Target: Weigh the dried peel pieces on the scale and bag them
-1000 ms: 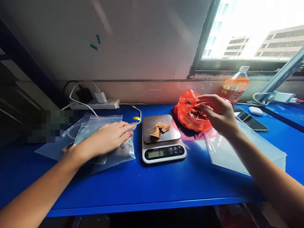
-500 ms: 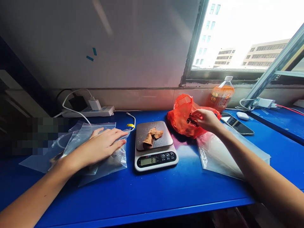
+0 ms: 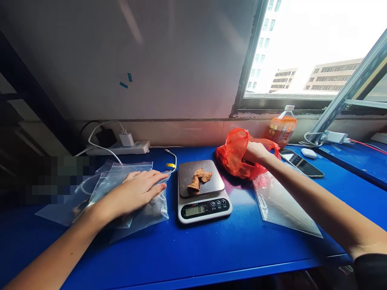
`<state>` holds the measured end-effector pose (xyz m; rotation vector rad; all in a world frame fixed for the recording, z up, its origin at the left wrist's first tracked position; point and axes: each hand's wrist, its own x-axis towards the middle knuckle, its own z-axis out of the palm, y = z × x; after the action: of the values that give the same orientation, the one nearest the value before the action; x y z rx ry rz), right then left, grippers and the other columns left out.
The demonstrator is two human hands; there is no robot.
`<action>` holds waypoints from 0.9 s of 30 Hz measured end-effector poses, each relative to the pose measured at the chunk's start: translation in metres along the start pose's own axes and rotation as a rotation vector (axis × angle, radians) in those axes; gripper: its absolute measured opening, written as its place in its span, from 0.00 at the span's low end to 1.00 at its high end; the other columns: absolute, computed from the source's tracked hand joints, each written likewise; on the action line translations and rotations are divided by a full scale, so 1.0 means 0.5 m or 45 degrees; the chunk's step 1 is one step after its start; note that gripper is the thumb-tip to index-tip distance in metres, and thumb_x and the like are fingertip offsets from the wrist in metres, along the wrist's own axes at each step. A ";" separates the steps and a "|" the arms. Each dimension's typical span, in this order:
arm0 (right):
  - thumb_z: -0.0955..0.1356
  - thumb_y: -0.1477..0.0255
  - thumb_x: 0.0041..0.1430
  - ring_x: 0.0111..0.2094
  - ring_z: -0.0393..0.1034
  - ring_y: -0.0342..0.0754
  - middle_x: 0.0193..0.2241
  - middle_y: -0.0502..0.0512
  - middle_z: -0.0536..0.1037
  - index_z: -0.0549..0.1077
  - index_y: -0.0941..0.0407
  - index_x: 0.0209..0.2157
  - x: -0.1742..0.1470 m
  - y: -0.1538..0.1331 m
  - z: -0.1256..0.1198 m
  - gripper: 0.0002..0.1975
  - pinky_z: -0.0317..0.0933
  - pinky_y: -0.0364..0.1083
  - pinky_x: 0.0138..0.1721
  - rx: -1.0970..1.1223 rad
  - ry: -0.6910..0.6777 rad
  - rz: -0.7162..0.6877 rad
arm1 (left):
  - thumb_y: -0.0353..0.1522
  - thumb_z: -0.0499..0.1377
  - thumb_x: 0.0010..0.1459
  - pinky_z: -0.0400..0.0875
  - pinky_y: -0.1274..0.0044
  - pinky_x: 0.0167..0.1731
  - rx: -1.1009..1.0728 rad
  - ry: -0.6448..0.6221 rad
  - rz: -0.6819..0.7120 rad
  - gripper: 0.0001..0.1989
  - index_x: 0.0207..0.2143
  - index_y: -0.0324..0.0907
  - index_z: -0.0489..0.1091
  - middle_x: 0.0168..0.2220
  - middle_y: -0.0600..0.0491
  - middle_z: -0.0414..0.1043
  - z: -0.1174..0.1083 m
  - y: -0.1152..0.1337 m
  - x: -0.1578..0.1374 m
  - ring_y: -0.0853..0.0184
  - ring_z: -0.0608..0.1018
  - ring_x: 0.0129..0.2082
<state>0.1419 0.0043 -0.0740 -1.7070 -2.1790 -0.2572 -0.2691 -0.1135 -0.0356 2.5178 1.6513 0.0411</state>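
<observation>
Several clear zip bags (image 3: 151, 218) lie overlapped at the left of the blue table (image 3: 181, 257), with the left hand (image 3: 137, 191) resting palm down on them. Its fingers are stretched out and fanned a little apart, the thumb set off on the near side, and the plastic lies directly beneath them; they pinch nothing that shows. Behind these bags sits a white power strip (image 3: 142, 148) with a white charger (image 3: 126, 139) plugged in. A white cable end with a yellow tag (image 3: 171, 165) lies just beyond the left fingertips. Next comes the kitchen scale (image 3: 202, 207), near those fingertips but apart from them. Dried brown pieces (image 3: 198, 179) lie grouped on its metal plate, between the two hands and touched by neither; the display is lit, though its last digit is hard to read. To the right of the scale, the red plastic bag (image 3: 236, 149) stands open, and the right hand (image 3: 255, 153) reaches into its mouth. Those fingers are hidden by the red film, so whether they are spread or pinching something I cannot tell. An orange-labelled bottle (image 3: 282, 129) stands behind. Under the right forearm lies a flat clear bag (image 3: 281, 205), and farther right are a phone (image 3: 302, 163) and a small white case (image 3: 308, 153).
</observation>
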 end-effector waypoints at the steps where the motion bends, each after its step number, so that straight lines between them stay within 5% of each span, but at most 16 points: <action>1: 0.66 0.69 0.56 0.26 0.72 0.51 0.26 0.61 0.78 0.75 0.57 0.26 0.002 0.001 -0.001 0.09 0.61 0.47 0.30 -0.001 0.008 0.023 | 0.46 0.43 0.65 0.53 0.59 0.60 0.001 0.008 0.003 0.25 0.60 0.52 0.63 0.60 0.52 0.65 0.001 -0.001 0.000 0.54 0.66 0.59; 7: 0.64 0.70 0.54 0.34 0.73 0.53 0.34 0.61 0.79 0.76 0.56 0.30 -0.011 -0.006 -0.030 0.08 0.63 0.47 0.31 -0.235 -0.017 0.035 | 0.45 0.42 0.65 0.56 0.61 0.59 0.013 -0.012 0.023 0.26 0.61 0.51 0.62 0.60 0.52 0.65 -0.001 -0.004 0.000 0.55 0.65 0.60; 12: 0.64 0.72 0.54 0.42 0.71 0.53 0.42 0.61 0.77 0.75 0.56 0.36 -0.077 0.004 -0.055 0.10 0.65 0.50 0.41 -0.184 0.192 -0.129 | 0.46 0.43 0.65 0.58 0.61 0.58 -0.014 0.006 0.037 0.26 0.60 0.51 0.63 0.59 0.52 0.66 -0.002 -0.001 -0.001 0.55 0.66 0.60; 15: 0.64 0.72 0.56 0.41 0.72 0.49 0.40 0.58 0.78 0.74 0.55 0.32 -0.121 0.008 -0.059 0.07 0.66 0.50 0.44 0.097 0.402 -0.286 | 0.46 0.43 0.64 0.58 0.61 0.58 -0.025 0.013 0.039 0.26 0.60 0.51 0.63 0.59 0.52 0.65 0.002 -0.004 0.003 0.54 0.66 0.60; 18: 0.64 0.69 0.59 0.38 0.73 0.48 0.38 0.57 0.78 0.74 0.54 0.31 -0.147 -0.003 -0.065 0.08 0.67 0.50 0.41 0.283 0.515 -0.259 | 0.47 0.43 0.64 0.58 0.61 0.58 -0.038 0.004 0.043 0.27 0.61 0.51 0.62 0.60 0.52 0.64 0.005 -0.010 0.008 0.54 0.65 0.60; 27: 0.65 0.65 0.61 0.34 0.71 0.49 0.32 0.57 0.77 0.76 0.53 0.32 -0.159 -0.045 -0.070 0.10 0.66 0.50 0.37 0.274 0.624 -0.202 | 0.46 0.42 0.66 0.56 0.65 0.60 0.003 -0.069 0.050 0.27 0.63 0.49 0.58 0.61 0.52 0.62 0.000 -0.004 0.004 0.58 0.64 0.60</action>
<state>0.1426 -0.0856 -0.0708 -1.2027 -1.8946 -0.4158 -0.2701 -0.1110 -0.0359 2.5296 1.5833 -0.0257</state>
